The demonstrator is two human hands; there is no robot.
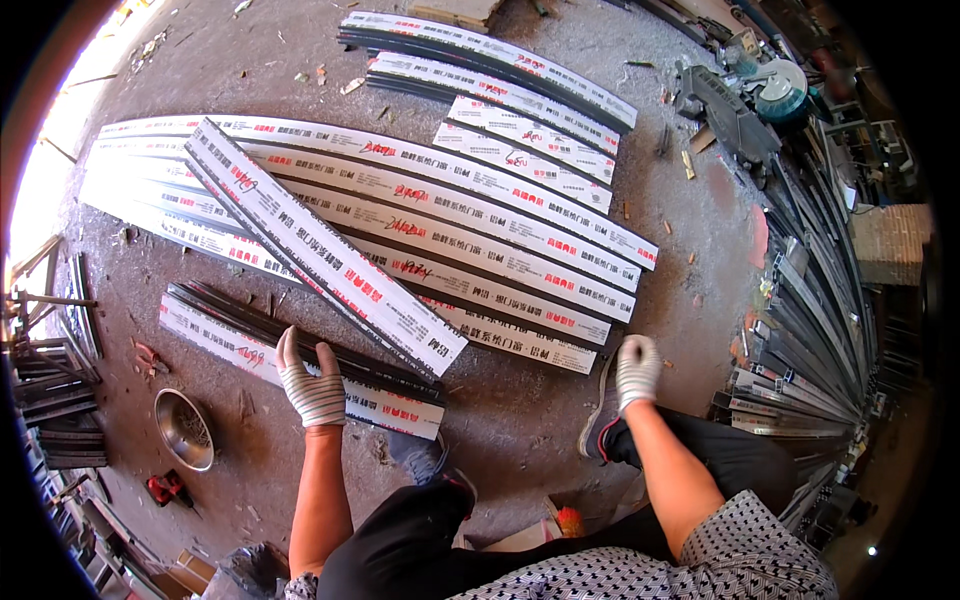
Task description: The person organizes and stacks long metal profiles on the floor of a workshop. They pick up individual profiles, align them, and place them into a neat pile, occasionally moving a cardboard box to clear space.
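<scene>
My left hand (312, 387), in a striped white work glove, is open with thumb and fingers apart. It hovers over or touches dark metal profiles (240, 325) that lie against a white-filmed profile (208, 335); contact is hard to tell. My right hand (637, 372), gloved the same way, is closed with curled fingers above my right shoe; nothing shows in it. Ahead, a white-filmed profile with dark edges (330, 250) lies slantwise across a row of long film-covered profiles (500, 255). Handwritten marks show on several of them.
Shorter profiles (500, 85) lie farther off. At left are a metal bowl (184, 430), a red drill (168, 489), pliers (148, 358) and stacked dark bars (65, 420). On the right stand a cut-off saw (740, 110) and a heap of metal profiles (800, 350).
</scene>
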